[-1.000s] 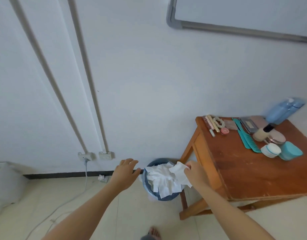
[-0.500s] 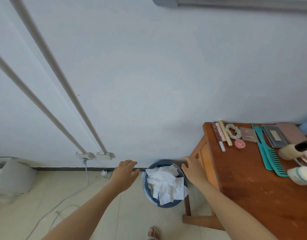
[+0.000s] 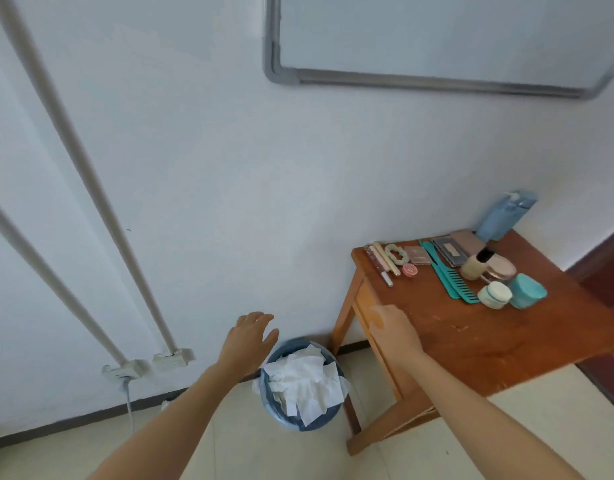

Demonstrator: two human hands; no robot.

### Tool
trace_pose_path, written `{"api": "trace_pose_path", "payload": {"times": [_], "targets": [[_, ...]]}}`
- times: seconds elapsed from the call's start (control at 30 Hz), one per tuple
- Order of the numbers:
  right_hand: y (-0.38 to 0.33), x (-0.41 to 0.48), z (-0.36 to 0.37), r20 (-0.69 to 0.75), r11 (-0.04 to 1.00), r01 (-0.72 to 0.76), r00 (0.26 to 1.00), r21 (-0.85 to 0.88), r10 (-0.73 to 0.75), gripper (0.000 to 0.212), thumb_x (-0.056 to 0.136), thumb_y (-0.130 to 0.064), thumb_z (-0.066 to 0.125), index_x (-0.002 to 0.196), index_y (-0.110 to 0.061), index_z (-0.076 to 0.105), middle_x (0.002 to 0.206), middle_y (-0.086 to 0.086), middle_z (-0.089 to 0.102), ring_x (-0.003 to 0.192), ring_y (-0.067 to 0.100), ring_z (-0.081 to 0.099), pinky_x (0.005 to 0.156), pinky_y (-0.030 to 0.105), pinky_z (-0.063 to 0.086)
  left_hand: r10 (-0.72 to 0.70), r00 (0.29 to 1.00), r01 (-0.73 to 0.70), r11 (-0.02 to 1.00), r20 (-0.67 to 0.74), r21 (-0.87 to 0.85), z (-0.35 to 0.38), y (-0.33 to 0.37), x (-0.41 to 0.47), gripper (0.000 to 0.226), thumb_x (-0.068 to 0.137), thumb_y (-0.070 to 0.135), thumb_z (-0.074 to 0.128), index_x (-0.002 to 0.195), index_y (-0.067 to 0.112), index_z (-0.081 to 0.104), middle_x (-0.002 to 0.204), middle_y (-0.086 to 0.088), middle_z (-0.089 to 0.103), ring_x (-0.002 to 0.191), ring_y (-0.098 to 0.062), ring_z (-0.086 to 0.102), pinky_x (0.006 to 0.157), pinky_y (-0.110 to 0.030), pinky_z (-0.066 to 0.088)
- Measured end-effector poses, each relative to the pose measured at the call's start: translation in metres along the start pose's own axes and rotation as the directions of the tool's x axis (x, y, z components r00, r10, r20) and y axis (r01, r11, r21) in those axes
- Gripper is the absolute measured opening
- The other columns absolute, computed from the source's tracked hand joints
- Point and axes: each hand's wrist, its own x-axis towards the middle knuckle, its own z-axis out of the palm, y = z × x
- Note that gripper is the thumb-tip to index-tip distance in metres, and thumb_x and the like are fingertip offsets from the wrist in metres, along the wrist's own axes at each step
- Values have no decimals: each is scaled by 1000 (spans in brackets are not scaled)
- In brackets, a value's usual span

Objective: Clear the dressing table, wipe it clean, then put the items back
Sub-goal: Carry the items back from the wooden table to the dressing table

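- Hands: left hand (image 3: 248,341) is open with loosely spread fingers and holds nothing. Right hand (image 3: 393,332) is likewise open and empty.
- Right hand sits over the near left corner of the surface (image 3: 471,337). We cannot tell whether it touches the wood.
- Bin (image 3: 273,410) stands on the floor (image 3: 229,455), just below and between the hands, heaped with crumpled white tissues (image 3: 305,379).
- Items lie beyond the right hand, grouped along the far edge of the surface: scrunchie (image 3: 395,253), combs (image 3: 447,275), white jar (image 3: 495,295) touching or just beside teal jar (image 3: 527,291), and blue bottle (image 3: 503,216) at the far corner. There are also some slim sticks and flat compacts.
- Progress (our judgement): the binned tissues and the tidy row of items suggest clearing, wiping and putting back are all done. We see no item off the surface and nothing in either hand, so the task looks at or near its end.
- Surface appearance: reddish-brown wood with a slight sheen. The bare part nearest the right hand shows pale scuffs. We make out no spills or dust, though fine dirt would be too small to tell.
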Motion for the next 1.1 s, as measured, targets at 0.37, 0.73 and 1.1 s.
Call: {"api": "trace_pose_path", "payload": {"times": [0.37,0.73,1.1], "targets": [[8,-93,-100,-230,984,-165,962,-60,148,40,92,-25,50,131,-19,45,137,1,45,127,13,38,102,27,34,318,943,-329,937,-101,-118,-26,86,-21,44,97,34,35,138,17,36,148,-4,30,136,-20,26,109,-32,26],[70,-120,-150,-270,994,-97,960,-52,79,37,91,-28,51,128,-22,47,133,-2,46,124,10,39,100,23,34,355,909,-410,853,-216,-322,-2,196,-28,39,95,25,42,132,16,45,142,-2,39,131,-18,32,106,-31,28],[199,-85,-167,-111,999,16,994,-36,-20,37,92,-28,48,128,-20,47,132,-2,46,121,12,39,99,27,37,85,976,-149,934,-202,-325,102,296,-10,40,95,27,42,132,14,44,141,-6,42,130,-22,35,108,-36,30]]}}
